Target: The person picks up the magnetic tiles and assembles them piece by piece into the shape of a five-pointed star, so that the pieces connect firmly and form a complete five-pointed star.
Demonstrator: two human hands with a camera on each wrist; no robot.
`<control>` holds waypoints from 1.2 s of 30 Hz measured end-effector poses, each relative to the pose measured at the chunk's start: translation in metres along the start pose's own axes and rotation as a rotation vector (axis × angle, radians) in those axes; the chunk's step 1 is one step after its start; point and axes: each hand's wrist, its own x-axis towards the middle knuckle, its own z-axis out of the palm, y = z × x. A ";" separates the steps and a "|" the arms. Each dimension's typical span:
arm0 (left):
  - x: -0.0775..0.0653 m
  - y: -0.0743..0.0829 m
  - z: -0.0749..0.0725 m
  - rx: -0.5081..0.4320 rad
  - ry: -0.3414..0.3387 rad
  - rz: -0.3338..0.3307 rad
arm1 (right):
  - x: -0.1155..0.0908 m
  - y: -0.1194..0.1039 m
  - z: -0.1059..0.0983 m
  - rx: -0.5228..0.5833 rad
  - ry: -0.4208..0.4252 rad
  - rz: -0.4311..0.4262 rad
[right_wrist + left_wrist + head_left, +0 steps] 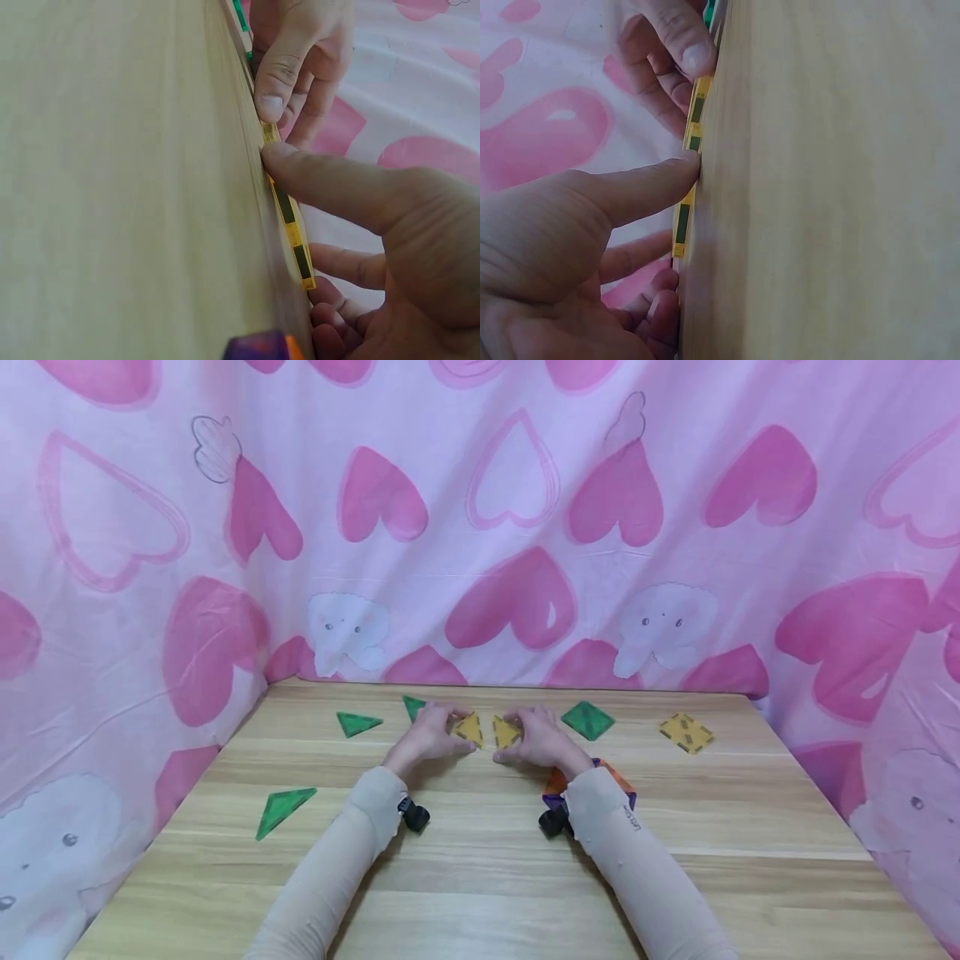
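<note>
Near the back of the table, my left hand (427, 737) holds a yellow triangular magnetic tile (470, 729) between thumb and fingers. Facing it, my right hand (546, 742) grips a second yellow triangular tile (505, 732). In the head view a narrow gap separates the two tiles, which lie flat or nearly so. Both wrist views show the tiles edge-on: my left thumb presses a yellow tile's edge (682, 225), and my right thumb does the same on the other tile's edge (300, 259). The fingers partly cover both tiles.
Green triangular tiles lie at left (358, 723), front left (283, 810) and partly behind my left hand (412, 705). Right of my right hand are a green diamond (588, 720) and a yellow one (686, 732). An orange-and-purple piece (617, 777) sits partly under my right forearm. A heart-patterned curtain (517, 593) borders the table.
</note>
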 end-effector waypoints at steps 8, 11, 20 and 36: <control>0.001 0.002 0.008 -0.006 -0.015 0.030 | 0.002 0.002 0.002 0.048 0.021 0.038; 0.003 0.000 0.012 0.007 -0.007 0.053 | 0.002 0.003 0.003 0.054 0.021 0.038; 0.021 -0.017 0.024 0.054 0.036 0.138 | 0.001 0.002 0.004 0.058 0.038 0.024; 0.016 -0.010 0.021 0.067 0.009 0.115 | 0.001 0.001 0.006 0.045 0.062 0.018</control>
